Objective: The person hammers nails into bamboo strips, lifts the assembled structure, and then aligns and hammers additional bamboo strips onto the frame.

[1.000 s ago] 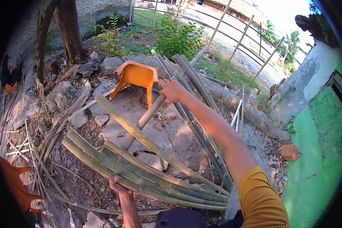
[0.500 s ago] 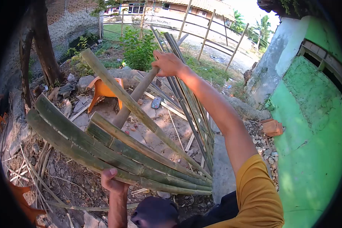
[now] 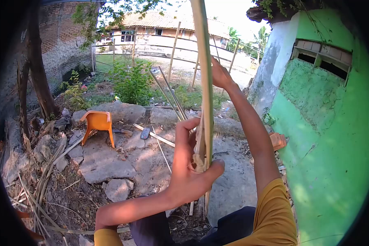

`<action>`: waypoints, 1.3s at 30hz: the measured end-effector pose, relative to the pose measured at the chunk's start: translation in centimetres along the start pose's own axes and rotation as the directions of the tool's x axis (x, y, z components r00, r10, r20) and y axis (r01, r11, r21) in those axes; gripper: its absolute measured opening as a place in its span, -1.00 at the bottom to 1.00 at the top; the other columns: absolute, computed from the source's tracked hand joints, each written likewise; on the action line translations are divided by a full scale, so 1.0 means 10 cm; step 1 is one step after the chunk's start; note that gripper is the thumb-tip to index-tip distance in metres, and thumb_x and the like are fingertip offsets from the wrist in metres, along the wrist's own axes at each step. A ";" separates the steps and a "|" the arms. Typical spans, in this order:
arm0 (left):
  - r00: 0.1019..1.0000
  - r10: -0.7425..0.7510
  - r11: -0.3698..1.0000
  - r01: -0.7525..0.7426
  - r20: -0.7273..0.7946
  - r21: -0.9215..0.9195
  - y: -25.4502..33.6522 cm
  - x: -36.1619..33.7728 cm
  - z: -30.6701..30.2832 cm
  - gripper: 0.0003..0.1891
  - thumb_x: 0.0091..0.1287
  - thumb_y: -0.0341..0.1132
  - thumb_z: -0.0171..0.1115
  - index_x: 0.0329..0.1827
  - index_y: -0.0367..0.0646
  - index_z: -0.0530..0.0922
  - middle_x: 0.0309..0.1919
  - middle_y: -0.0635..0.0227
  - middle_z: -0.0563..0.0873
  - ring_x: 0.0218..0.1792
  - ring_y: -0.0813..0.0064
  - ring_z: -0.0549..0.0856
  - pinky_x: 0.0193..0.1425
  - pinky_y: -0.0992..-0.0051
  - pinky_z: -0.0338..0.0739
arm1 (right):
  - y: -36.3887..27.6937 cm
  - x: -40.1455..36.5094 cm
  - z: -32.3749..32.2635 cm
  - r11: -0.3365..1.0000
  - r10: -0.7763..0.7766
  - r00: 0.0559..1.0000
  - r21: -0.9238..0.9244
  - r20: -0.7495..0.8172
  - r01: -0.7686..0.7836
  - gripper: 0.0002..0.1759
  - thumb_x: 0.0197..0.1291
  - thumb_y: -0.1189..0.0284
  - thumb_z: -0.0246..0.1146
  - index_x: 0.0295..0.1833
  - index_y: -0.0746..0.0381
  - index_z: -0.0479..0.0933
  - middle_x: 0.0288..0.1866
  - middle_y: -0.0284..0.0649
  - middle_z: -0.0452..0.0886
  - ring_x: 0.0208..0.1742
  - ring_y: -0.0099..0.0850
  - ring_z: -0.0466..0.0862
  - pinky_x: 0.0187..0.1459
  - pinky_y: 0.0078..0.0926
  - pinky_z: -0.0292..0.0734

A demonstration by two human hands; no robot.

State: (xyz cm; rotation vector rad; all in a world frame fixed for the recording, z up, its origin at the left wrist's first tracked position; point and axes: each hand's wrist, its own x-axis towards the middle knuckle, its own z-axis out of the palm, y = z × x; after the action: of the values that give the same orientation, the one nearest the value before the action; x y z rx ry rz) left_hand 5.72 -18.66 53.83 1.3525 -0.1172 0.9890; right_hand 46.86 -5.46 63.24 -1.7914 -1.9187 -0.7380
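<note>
Several split bamboo strips (image 3: 203, 57) stand upright in front of me, seen nearly edge-on and held together. My left hand (image 3: 190, 172) is wrapped round them low down, its thumb on the right side and its fingers at the left. Higher up and on the right, my right hand (image 3: 220, 74) is at the far side of the strips; part of it is hidden behind them, and what its fingers hold cannot be seen. Behind the bundle, other long thin strips (image 3: 168, 92) slant up to the left.
An orange plastic chair (image 3: 98, 123) stands at the left on broken concrete. A dark phone-like object (image 3: 145, 133) lies on the ground. Loose cut strips (image 3: 41, 188) are heaped at the lower left. A green wall (image 3: 315, 164) is on the right, bamboo fencing (image 3: 174, 49) behind.
The fanned-out bamboo has been brought together and swung upright. My left hand has moved right and up, and my right hand has moved to the right. The wooden pole is out of sight.
</note>
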 end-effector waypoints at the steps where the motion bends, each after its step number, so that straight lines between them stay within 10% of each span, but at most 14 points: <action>1: 0.996 0.066 0.998 -0.064 0.063 -0.020 -0.06 0.08 0.21 -0.17 0.13 -0.59 0.37 0.47 -0.21 0.13 0.22 0.16 0.43 0.31 0.33 0.50 0.35 0.24 0.49 | 0.38 -0.09 -0.01 0.996 -0.009 1.000 0.090 -0.007 0.009 -0.47 0.04 0.39 0.59 0.18 0.04 0.64 0.54 -0.07 0.34 0.43 -0.03 0.55 0.26 -0.11 0.66; 3: 0.981 0.169 0.985 -0.171 0.098 0.013 -0.23 0.19 0.65 -0.12 0.14 -0.53 0.45 0.47 -0.26 0.08 0.25 0.02 0.38 0.38 0.11 0.44 0.44 0.17 0.42 | 0.30 -0.52 -0.41 0.915 -0.037 0.990 0.393 -0.137 0.088 -0.23 0.14 0.34 0.56 0.46 0.13 0.45 0.56 0.00 0.31 0.47 -0.02 0.52 0.34 -0.04 0.59; 6: 0.988 0.134 0.991 -0.136 0.082 0.018 -0.30 0.24 1.31 -0.08 0.11 -0.59 0.42 0.50 -0.28 0.04 0.41 -0.01 0.24 0.49 0.12 0.37 0.43 0.14 0.49 | -0.19 -1.05 -1.14 0.989 0.094 0.984 -0.096 -0.152 -0.109 -0.03 0.27 0.06 0.46 0.60 0.30 0.17 0.59 0.08 0.22 0.58 0.12 0.34 0.53 0.09 0.30; 8: 0.962 0.265 0.960 -0.270 0.071 0.071 -0.38 0.26 1.68 -0.02 0.10 -0.51 0.48 0.53 -0.32 0.01 0.46 -0.17 0.12 0.55 -0.21 0.24 0.51 -0.04 0.39 | -0.71 -1.62 -1.45 0.909 0.272 0.932 0.381 -0.238 -0.168 0.01 0.27 0.08 0.45 0.61 0.32 0.08 0.57 0.08 0.17 0.61 0.09 0.24 0.56 0.09 0.15; 11: 0.961 0.266 0.959 -0.272 0.071 0.083 -0.62 0.22 2.23 0.00 0.12 -0.40 0.50 0.54 -0.31 0.00 0.47 -0.27 0.08 0.55 -0.42 0.13 0.56 -0.17 0.27 | -1.68 -2.63 -1.65 0.127 0.528 0.812 0.968 -0.251 0.217 0.08 0.28 0.11 0.44 0.63 0.35 -0.05 0.54 0.07 0.09 0.65 0.04 0.10 0.62 0.11 -0.08; 16: 0.962 0.205 0.955 -0.237 0.179 0.180 -1.04 0.12 3.12 0.05 0.24 -0.18 0.46 0.64 -0.26 -0.08 0.58 -0.21 0.03 0.62 -0.31 0.04 0.62 -0.28 0.09 | -2.02 -3.34 -1.93 -0.309 0.663 0.627 0.614 -0.409 0.726 0.19 0.28 0.17 0.43 0.63 0.40 -0.29 0.51 0.04 -0.09 0.72 -0.08 -0.21 0.67 0.15 -0.49; 26: 0.912 0.229 0.967 -0.254 0.342 0.030 -1.75 0.02 3.67 0.05 0.07 -0.13 0.59 0.51 -0.32 0.09 0.46 -0.27 0.16 0.50 -0.36 0.26 0.50 -0.44 0.20 | -0.85 -4.96 -1.64 -0.050 0.812 0.531 0.877 -0.242 0.477 0.05 0.39 0.06 0.27 0.69 0.21 -0.24 0.63 0.01 -0.12 0.75 -0.07 -0.18 0.67 0.22 -0.36; 29: 0.874 0.262 0.941 -0.326 0.409 0.095 -2.36 -0.16 3.02 -0.24 0.33 -0.09 0.40 0.45 -0.26 0.22 0.39 -0.24 0.31 0.43 -0.36 0.37 0.52 -0.10 0.30 | -0.44 -5.59 -1.38 -0.033 0.856 0.497 0.945 -0.141 0.326 0.01 0.42 0.03 0.22 0.70 0.16 -0.22 0.67 0.00 -0.12 0.76 -0.06 -0.17 0.67 0.25 -0.33; 33: 0.965 -0.242 0.758 0.120 0.105 0.641 -4.18 -0.89 1.58 -0.33 0.45 -0.09 0.35 0.40 -0.38 0.29 0.25 -0.11 0.42 0.32 -0.05 0.46 0.50 0.13 0.32 | 0.03 -6.31 -1.11 -0.036 0.893 0.446 0.979 -0.058 0.200 -0.04 0.46 -0.01 0.16 0.73 0.08 -0.20 0.72 -0.01 -0.13 0.78 -0.06 -0.15 0.68 0.28 -0.27; 36: 0.620 -0.683 0.244 0.691 -0.385 0.680 -5.20 -1.89 0.49 -0.13 0.34 0.07 0.35 0.38 -0.56 0.23 0.33 -0.32 0.34 0.42 -0.25 0.31 0.58 -0.02 0.20 | 0.27 -6.84 -0.93 -0.054 0.922 0.387 0.989 -0.003 0.135 -0.07 0.50 -0.05 0.11 0.74 0.02 -0.18 0.75 -0.01 -0.14 0.79 -0.06 -0.14 0.68 0.30 -0.24; 39: 0.423 -0.783 -0.013 0.722 -0.456 0.691 -5.33 -2.50 0.18 0.04 0.35 0.27 0.28 0.43 -0.63 0.17 0.41 -0.43 0.30 0.48 -0.35 0.28 0.56 -0.07 0.27 | 0.36 -7.34 -0.75 -0.096 0.939 0.340 0.990 0.057 0.100 -0.11 0.53 -0.08 0.06 0.76 -0.03 -0.16 0.79 -0.02 -0.15 0.80 -0.05 -0.14 0.68 0.32 -0.20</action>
State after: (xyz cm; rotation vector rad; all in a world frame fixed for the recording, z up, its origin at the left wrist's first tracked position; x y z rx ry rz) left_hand 25.83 -27.79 -0.79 1.9415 1.1730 -0.1145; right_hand 56.56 -66.98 23.61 -0.7742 -0.3910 0.2171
